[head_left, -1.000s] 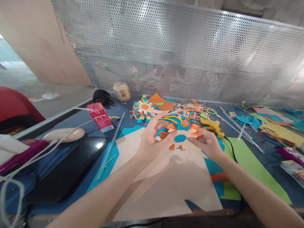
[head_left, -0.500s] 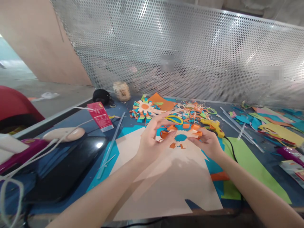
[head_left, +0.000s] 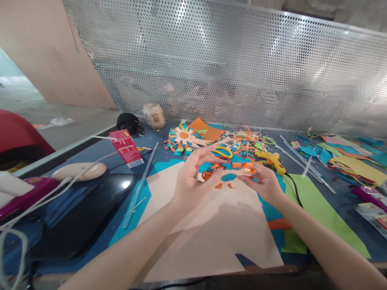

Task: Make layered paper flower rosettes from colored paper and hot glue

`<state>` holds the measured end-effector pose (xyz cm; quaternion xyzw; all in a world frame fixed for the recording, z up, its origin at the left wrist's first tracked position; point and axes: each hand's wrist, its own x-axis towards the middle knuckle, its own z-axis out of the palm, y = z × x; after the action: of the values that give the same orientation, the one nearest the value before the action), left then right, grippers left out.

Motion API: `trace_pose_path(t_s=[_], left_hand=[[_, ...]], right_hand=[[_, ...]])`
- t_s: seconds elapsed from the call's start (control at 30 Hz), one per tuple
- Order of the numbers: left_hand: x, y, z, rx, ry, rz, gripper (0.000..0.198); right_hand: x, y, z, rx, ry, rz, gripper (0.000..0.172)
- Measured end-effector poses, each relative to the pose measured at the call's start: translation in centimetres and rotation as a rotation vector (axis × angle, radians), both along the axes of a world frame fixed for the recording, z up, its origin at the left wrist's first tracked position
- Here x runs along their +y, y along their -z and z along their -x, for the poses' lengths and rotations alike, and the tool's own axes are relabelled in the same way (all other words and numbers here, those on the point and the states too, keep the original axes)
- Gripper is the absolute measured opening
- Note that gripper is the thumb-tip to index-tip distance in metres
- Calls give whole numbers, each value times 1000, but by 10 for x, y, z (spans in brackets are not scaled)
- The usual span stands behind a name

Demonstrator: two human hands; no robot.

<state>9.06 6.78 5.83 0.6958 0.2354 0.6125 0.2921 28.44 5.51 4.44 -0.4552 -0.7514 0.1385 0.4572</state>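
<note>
Between both hands is a paper flower (head_left: 229, 177) with a blue fringed centre, cream petals and curled orange strips around its edge. My left hand (head_left: 193, 173) pinches its left side between thumb and fingers. On the opposite side, my right hand (head_left: 265, 182) grips the rim with closed fingertips. The flower is held tilted above a large cream sheet (head_left: 223, 237). Just behind it shows a yellow loop (head_left: 223, 152), like a scissors handle, partly hidden by my left fingers. A yellow glue gun (head_left: 272, 160) lies beyond my right hand, its black cord running towards me.
Another paper flower (head_left: 184, 136) lies at the back beside a heap of paper scraps (head_left: 244, 139). To the left are a black phone-like slab (head_left: 87, 217), a pink carton (head_left: 127, 148) and white cables. Green paper (head_left: 320, 217) and glue sticks (head_left: 302, 163) lie right; a perforated metal screen (head_left: 242, 68) stands behind.
The paper flower has tipped flatter, so its cream face looks narrower. Both hands keep hold of it and have barely shifted.
</note>
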Motion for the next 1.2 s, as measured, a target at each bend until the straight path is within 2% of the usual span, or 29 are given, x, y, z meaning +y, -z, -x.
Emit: trace_pose_path(t_s=[0.2, 0.53, 0.83, 0.93, 1.2], left_hand=[[0, 0, -1, -20, 3, -10, 36], [-2, -3, -1, -54, 110, 69, 35], [-3, -5, 0, -97, 154, 249, 38], [-2, -6, -1, -145, 144, 340, 34], [3, -8, -3, -267, 167, 499, 39]], right_hand=[[-1, -3, 1, -53, 17, -51, 17], [0, -1, 0, -57, -1, -51, 14], [1, -1, -1, -87, -13, -87, 14], [1, -2, -1, -93, -24, -89, 13], [0, -1, 1, -117, -19, -102, 12]])
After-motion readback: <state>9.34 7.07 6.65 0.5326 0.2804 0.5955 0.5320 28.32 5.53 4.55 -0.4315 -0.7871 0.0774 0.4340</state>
